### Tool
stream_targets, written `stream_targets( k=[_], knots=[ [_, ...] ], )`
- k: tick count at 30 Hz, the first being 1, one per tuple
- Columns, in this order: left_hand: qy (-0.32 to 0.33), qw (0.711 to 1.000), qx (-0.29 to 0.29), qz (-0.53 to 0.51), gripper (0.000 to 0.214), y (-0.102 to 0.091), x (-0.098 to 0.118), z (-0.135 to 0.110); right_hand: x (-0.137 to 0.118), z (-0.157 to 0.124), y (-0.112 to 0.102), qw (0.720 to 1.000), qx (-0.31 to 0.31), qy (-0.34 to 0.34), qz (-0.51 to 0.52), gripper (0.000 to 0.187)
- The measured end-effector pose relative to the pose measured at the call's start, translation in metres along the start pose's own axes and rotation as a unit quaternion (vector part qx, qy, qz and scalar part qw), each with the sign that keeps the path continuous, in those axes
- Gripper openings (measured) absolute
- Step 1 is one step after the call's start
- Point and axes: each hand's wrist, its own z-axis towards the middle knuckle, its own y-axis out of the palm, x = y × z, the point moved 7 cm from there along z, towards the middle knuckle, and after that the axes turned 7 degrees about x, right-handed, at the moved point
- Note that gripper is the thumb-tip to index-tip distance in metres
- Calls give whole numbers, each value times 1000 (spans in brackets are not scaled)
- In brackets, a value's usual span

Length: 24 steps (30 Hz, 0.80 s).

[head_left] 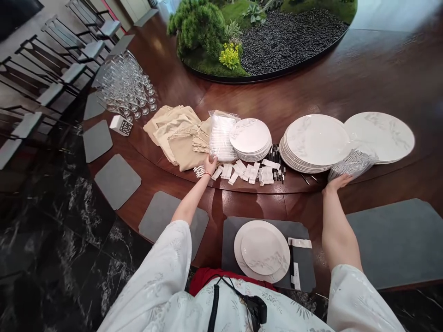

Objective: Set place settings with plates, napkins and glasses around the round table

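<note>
My left hand (209, 164) reaches to the raised inner ring of the round wooden table (363, 78), its fingers on the lower edge of a clear plastic bag of white items (221, 136). My right hand (337, 182) lies flat with fingers stretched out, touching a clear bag of dark-patterned pieces (353, 163) beside the stack of large white plates (316, 143). Between my hands lie white chopstick rests (249, 172) and black chopsticks (277, 159). Close to me, a small plate on a large plate (262, 250) sits on a grey placemat (304, 267) with chopsticks (292, 267).
A stack of small plates (251, 138), folded beige napkins (180, 136), a cluster of wine glasses (126, 87) and a white box (121, 125) are on the ring. More grey placemats (117, 180) line the table edge. A plant centrepiece (263, 34) fills the middle. Chairs (51, 69) stand left.
</note>
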Motion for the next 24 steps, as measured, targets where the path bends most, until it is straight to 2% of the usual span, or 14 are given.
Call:
stream_targets(
  k=[2,4,7,10,14,16,18,19,21,24],
  knots=[
    [-20,999,19,-20,21,-4,-8,-8,0,1,1,999,-10,-33,1,74],
    [-25,998,45,-34,14,-11,-11,-13,7,-6,-6,999,9,-32,-4,74],
    [-10,996,78,-41,24,-20,4,-8,26,-34,-28,997,70,2,-15,76],
    [41,990,118,-68,28,-31,52,18,40,-81,-49,997,67,-22,-4,81],
    [84,975,167,-121,31,-59,136,69,50,-153,-84,996,-42,-75,8,71],
    [195,961,124,-150,26,-75,183,78,49,-187,-106,992,-87,-94,11,63],
    [269,947,66,-164,22,-97,210,67,39,-218,-128,986,-117,-117,26,58],
    [292,941,46,-162,23,-112,215,54,31,-235,-135,982,-136,-129,37,55],
    [322,935,34,-141,31,-148,214,15,8,-272,-141,968,-190,-150,61,49],
    [361,927,66,-76,40,-199,195,-62,-39,-348,-133,928,-303,-191,101,42]
  ],
)
